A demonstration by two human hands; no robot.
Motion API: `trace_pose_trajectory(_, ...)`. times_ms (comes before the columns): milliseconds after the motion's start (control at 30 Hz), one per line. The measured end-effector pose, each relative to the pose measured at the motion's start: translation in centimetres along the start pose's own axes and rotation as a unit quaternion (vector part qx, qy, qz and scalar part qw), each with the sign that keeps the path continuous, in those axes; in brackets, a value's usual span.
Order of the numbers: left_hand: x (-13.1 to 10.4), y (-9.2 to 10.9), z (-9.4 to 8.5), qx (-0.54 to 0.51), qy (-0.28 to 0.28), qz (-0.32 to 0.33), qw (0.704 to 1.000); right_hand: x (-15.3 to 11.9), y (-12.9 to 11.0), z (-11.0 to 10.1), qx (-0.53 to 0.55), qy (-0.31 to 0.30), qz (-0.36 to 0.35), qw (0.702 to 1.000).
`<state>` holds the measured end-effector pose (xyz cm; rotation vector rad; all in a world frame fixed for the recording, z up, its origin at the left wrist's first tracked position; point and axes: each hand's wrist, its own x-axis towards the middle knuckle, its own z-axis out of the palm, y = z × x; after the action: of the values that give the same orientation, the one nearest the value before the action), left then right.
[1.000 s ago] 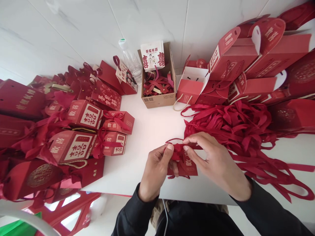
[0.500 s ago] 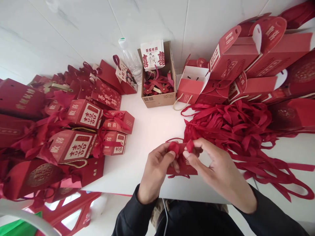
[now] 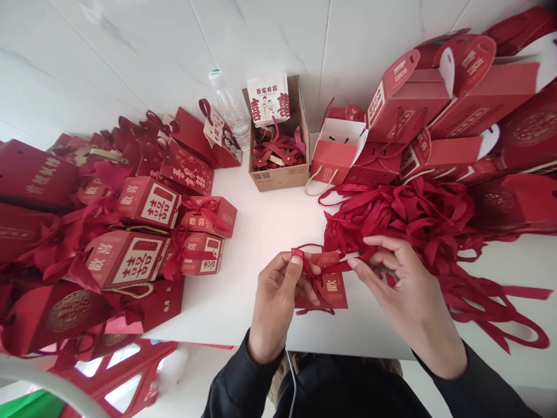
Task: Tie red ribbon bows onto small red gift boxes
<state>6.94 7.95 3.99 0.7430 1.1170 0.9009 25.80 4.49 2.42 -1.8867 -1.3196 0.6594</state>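
Note:
A small red box (image 3: 334, 287) with pale lettering lies near the table's front edge, its dark red cord showing above and below it. Over its left part, my left hand (image 3: 278, 296) pinches a loop of red ribbon (image 3: 337, 266) between thumb and fingers. The ribbon runs across the box to my right hand (image 3: 402, 296), whose thumb and fingers are closed on it, right of the box. My left fingers partly hide the box. Just beyond my right hand is a large heap of loose red ribbons (image 3: 404, 215).
Finished-looking red boxes with bows (image 3: 148, 258) crowd the left side. A cardboard box (image 3: 278, 179) of red pieces and a plastic bottle (image 3: 235, 113) stand by the wall. Larger red boxes (image 3: 404, 104) are stacked at the back right. The table's front edge is near my body.
My right hand has moved right, drawing a length of ribbon out from my left hand. More of the small box's lettered face now shows. My left hand has stayed nearly in place.

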Motion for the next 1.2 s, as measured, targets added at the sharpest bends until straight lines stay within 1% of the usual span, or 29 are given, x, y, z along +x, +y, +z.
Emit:
trace_pose_trajectory(67,-0.1,0.0,0.0,0.0,0.004,0.001,1.0,0.1,0.1,-0.3,-0.04,-0.007,-0.046,0.998)
trace_pose_trajectory(167,-0.1,-0.1,0.0,0.001,0.009,-0.002,1.0,0.2,0.3,-0.4,-0.065,-0.009,-0.099,0.993)
trace_pose_trajectory(267,-0.1,-0.2,-0.1,0.004,0.015,-0.002,1.0,0.5,0.4,-0.3,-0.094,0.031,-0.135,0.986)
trace_pose_trajectory(333,-0.1,-0.3,-0.1,0.007,0.016,-0.001,1.0,0.7,0.3,-0.3,-0.113,0.04,-0.172,0.978)
trace_pose_trajectory(433,-0.1,-0.2,0.0,0.013,0.017,0.0,1.0,0.8,-0.4,-0.5,-0.106,0.007,-0.22,0.97)
trace_pose_trajectory(500,-0.1,-0.2,0.1,0.018,0.018,0.0,1.0,0.8,-1.1,-0.8,-0.092,-0.005,-0.237,0.967)
trace_pose_trajectory(567,-0.1,-0.1,0.2,0.025,0.019,0.002,1.0,0.8,-1.9,-1.1,-0.086,-0.023,-0.271,0.959)
trace_pose_trajectory(600,-0.1,-0.1,0.4,0.029,0.018,0.003,0.999,0.9,-2.3,-1.3,-0.082,-0.046,-0.298,0.95)
trace_pose_trajectory(633,-0.1,0.0,0.5,0.033,0.016,0.004,0.999,1.0,-2.8,-1.5,-0.081,-0.082,-0.326,0.938)
trace_pose_trajectory(733,-0.2,0.2,0.8,0.044,-0.007,0.005,0.999,1.6,-4.0,-1.8,-0.081,-0.222,-0.385,0.892)
trace_pose_trajectory(767,-0.2,0.2,0.9,0.048,-0.018,0.005,0.999,1.9,-4.3,-1.8,-0.079,-0.251,-0.398,0.879)
trace_pose_trajectory(800,-0.2,0.3,0.9,0.052,-0.028,0.007,0.998,2.2,-4.6,-1.8,-0.076,-0.267,-0.407,0.87)
trace_pose_trajectory(867,-0.3,0.5,0.7,0.063,-0.041,0.019,0.997,2.8,-5.0,-1.8,-0.073,-0.269,-0.422,0.863)
trace_pose_trajectory(1033,-0.5,0.8,0.2,0.083,-0.057,0.047,0.994,3.8,-5.1,-1.6,-0.063,-0.279,-0.428,0.857)
trace_pose_trajectory(1200,-0.7,0.5,0.6,0.074,-0.098,0.052,0.991,4.3,-5.1,-1.2,-0.034,-0.267,-0.44,0.857)
